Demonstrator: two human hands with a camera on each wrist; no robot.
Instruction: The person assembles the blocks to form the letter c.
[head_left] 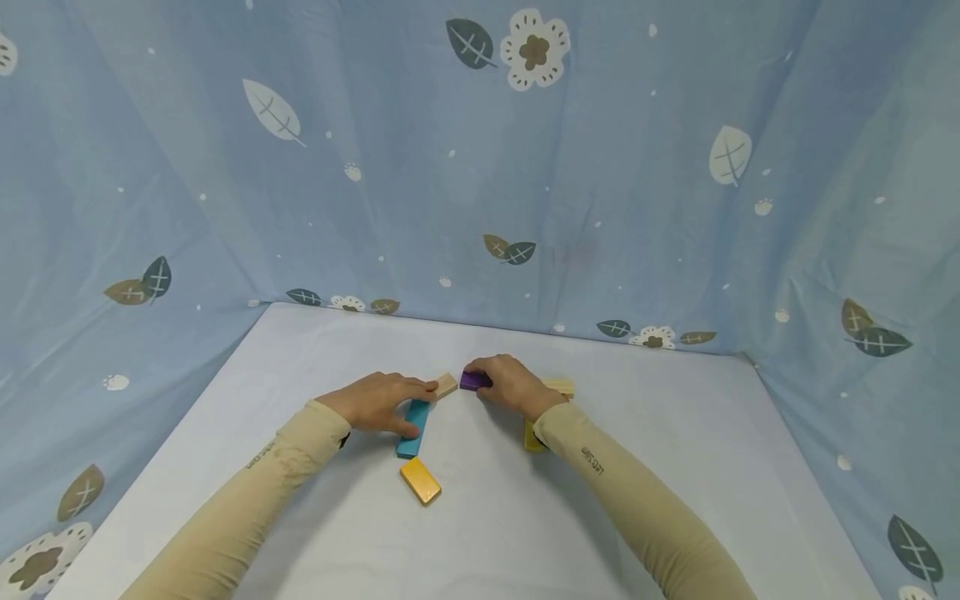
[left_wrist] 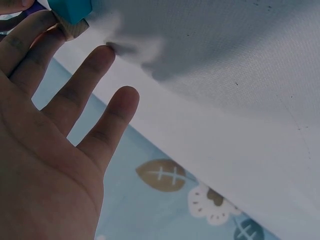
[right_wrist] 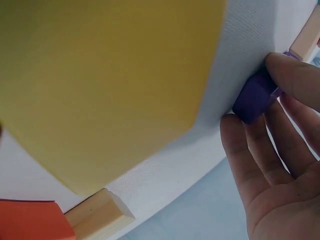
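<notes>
My right hand point(head_left: 513, 385) pinches a purple block point(right_wrist: 254, 99) between thumb and fingers, low over the white surface. To its left lies a plain wooden block point(head_left: 446, 385), slanted, its end close to the purple one. My left hand point(head_left: 377, 402) spreads over a blue block point(head_left: 409, 443); the thumb overlaps that block and the index fingertip meets the wooden block. In the left wrist view the other left fingers point(left_wrist: 82, 85) stretch out past the blocks. Blue, wooden and purple blocks form a curved row.
An orange-yellow block point(head_left: 421, 481) lies just below the blue one. Beneath the right forearm a yellow block point(head_left: 532, 437) shows, with a pale wooden block point(head_left: 559, 387) behind it. A red-orange block point(right_wrist: 32, 220) appears in the right wrist view. A patterned blue curtain point(head_left: 420, 183) encloses the white table point(head_left: 660, 467).
</notes>
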